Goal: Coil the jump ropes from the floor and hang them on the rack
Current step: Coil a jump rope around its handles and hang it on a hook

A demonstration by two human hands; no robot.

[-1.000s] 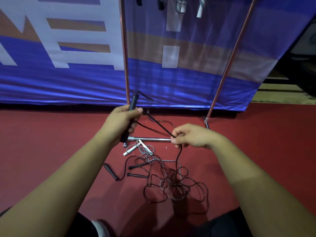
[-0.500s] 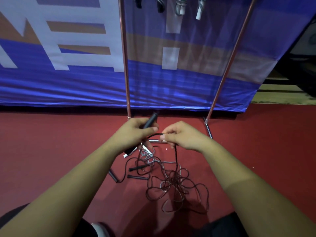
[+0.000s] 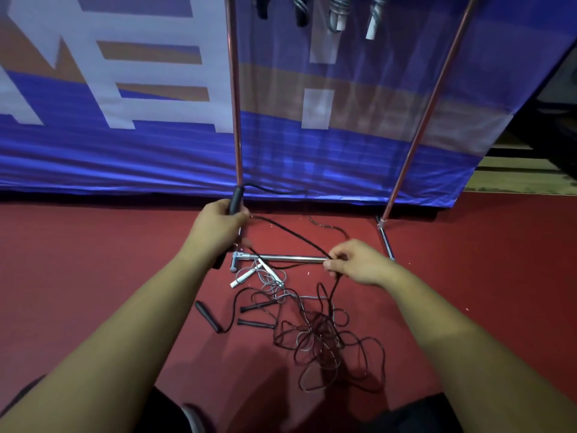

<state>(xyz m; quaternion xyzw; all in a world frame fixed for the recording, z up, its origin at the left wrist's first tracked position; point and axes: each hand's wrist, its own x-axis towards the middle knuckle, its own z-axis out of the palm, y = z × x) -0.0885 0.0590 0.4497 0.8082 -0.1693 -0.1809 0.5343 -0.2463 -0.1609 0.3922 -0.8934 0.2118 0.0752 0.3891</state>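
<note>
My left hand (image 3: 218,228) grips the black handle (image 3: 236,198) of a black jump rope, held upright in front of the rack's left pole. The rope's cord (image 3: 290,234) runs taut from that hand to my right hand (image 3: 354,260), which pinches it between thumb and fingers. Below my right hand the cord drops into a tangled pile of ropes (image 3: 318,332) on the red floor. Loose black handles (image 3: 207,315) and white handles (image 3: 242,278) lie beside the pile. Several coiled ropes (image 3: 335,14) hang at the top of the metal rack (image 3: 234,120).
The rack's base bar (image 3: 290,258) lies on the floor between my hands, with its right pole (image 3: 427,110) slanting up. A blue banner (image 3: 125,151) hangs behind the rack. My knees and a shoe (image 3: 192,417) sit at the bottom edge.
My hands, close together half a second ago, have moved apart. The left hand rose with the handle and the right hand slid out to the right, drawing the cord taut.
</note>
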